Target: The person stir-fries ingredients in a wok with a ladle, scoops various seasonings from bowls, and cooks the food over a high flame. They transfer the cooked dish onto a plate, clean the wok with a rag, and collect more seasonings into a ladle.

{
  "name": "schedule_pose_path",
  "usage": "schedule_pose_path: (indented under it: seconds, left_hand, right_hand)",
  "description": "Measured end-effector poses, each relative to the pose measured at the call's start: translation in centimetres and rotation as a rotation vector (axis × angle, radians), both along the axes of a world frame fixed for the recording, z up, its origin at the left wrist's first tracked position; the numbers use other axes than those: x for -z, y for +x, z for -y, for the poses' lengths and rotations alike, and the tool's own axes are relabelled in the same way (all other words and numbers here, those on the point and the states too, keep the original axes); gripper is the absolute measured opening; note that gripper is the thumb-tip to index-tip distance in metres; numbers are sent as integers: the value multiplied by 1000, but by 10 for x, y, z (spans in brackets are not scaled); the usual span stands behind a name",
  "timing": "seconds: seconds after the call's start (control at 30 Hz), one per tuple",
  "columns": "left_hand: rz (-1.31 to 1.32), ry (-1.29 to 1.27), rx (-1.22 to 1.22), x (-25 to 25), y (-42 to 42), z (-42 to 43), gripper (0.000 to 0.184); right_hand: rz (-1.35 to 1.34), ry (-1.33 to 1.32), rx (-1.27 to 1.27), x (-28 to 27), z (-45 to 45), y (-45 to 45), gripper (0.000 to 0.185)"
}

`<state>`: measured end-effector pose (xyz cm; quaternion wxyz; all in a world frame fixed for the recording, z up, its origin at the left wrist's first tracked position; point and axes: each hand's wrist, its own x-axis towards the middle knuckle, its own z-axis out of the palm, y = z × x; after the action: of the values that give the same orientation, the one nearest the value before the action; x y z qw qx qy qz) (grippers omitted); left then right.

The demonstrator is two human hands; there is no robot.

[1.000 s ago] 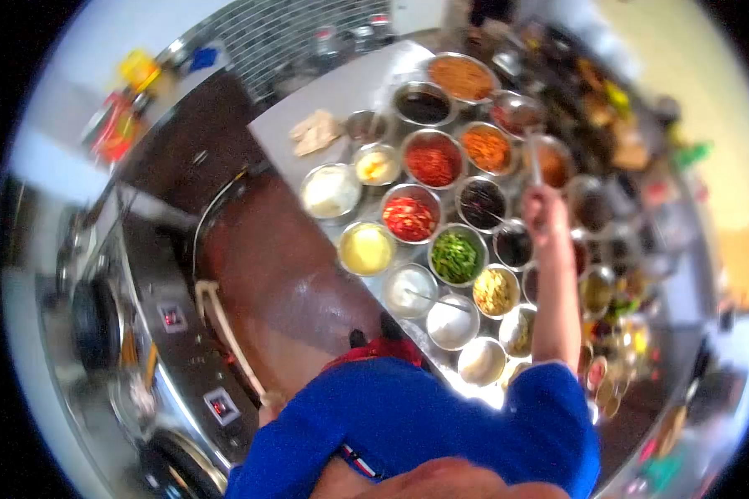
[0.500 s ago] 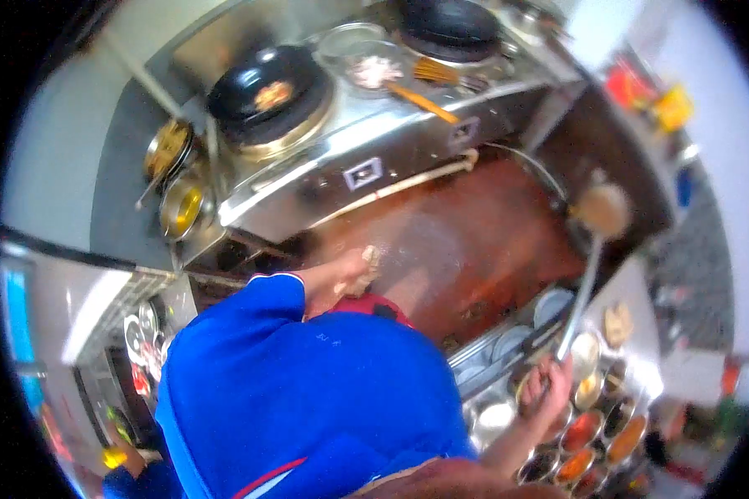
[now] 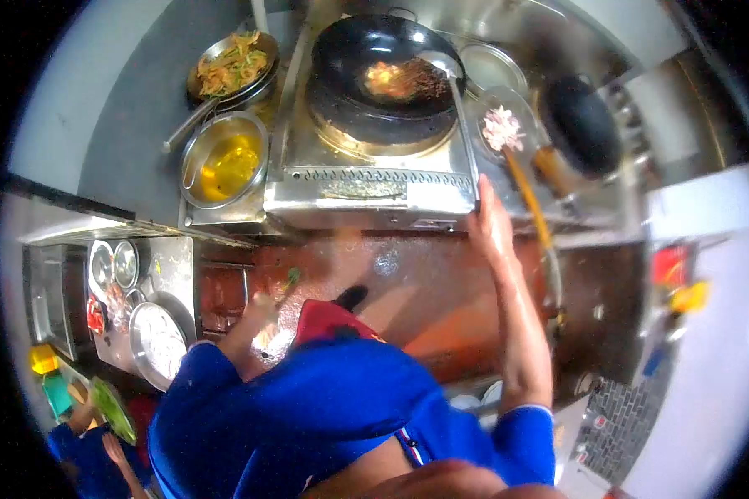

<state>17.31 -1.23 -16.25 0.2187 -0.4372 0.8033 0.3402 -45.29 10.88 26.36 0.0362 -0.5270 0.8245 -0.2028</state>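
My right hand (image 3: 493, 223) is closed around the end of a long-handled ladle (image 3: 464, 125). The ladle's bowl reaches into a black wok (image 3: 341, 54) on the burner. Orange-yellow food (image 3: 383, 79) lies in that wok beside a dark brown patch. My left hand (image 3: 262, 312) hangs low at my left side, over the floor and away from the stove. Motion blurs its fingers, and I cannot make out what, if anything, it holds.
Left of the burner stand a pan of fried food (image 3: 233, 66) and a steel bowl of yellow oil (image 3: 225, 162). To its right are pale meat pieces (image 3: 502, 129), a wooden-handled tool (image 3: 531, 195) and a second wok (image 3: 578, 125). A co-worker's hand (image 3: 83, 412) is at lower left.
My right hand has swung from the ingredient bowls at lower right to the stove, bringing the ladle with brown contents to the wok. My view has turned, and my left hand has moved left.
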Motion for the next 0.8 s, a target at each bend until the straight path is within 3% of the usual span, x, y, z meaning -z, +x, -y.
schedule_pose_path:
  seconds: [0.03,0.1,0.13,0.17,0.23,0.3,0.37,0.47,0.57,0.63,0.7,0.77,0.8]
  left_hand:
    - [-56,-287,484,15,31,-14,14]
    - [-29,252,-378,-10,28,-41,14]
    - [-69,378,-720,-23,18,-50,14]
    - [-133,440,-911,-33,4,-58,14]
    - [-242,507,-1014,-46,-18,-62,14]
    - [-349,576,-1090,-57,-33,-66,13]
    - [-445,639,-1146,-67,-40,-73,13]
    - [-557,698,-1198,-79,-43,-81,13]
    - [-628,703,-1193,-90,-51,-67,12]
    - [-564,711,-1143,-92,-53,-55,13]
    - [-488,715,-1066,-92,-52,-46,14]
    - [-397,725,-945,-82,-53,-31,15]
    - [-355,736,-873,-76,-61,-18,15]
  right_hand:
    - [2,-51,-77,1,10,-13,71]
    - [98,110,-111,-34,30,-24,70]
    - [179,317,-11,-61,52,-24,70]
    - [186,319,-88,-59,63,-37,67]
    - [254,391,-202,-65,101,-44,64]
    - [271,190,-317,-21,142,-65,60]
    - [687,300,-96,-7,185,-68,68]
    - [1115,67,193,22,211,-62,69]
    - [1217,19,412,13,204,13,67]
    - [1437,16,370,-16,197,41,63]
    - [1237,60,113,8,204,13,58]
    - [232,-162,-103,57,196,-9,54]
    - [354,45,35,34,180,-11,54]
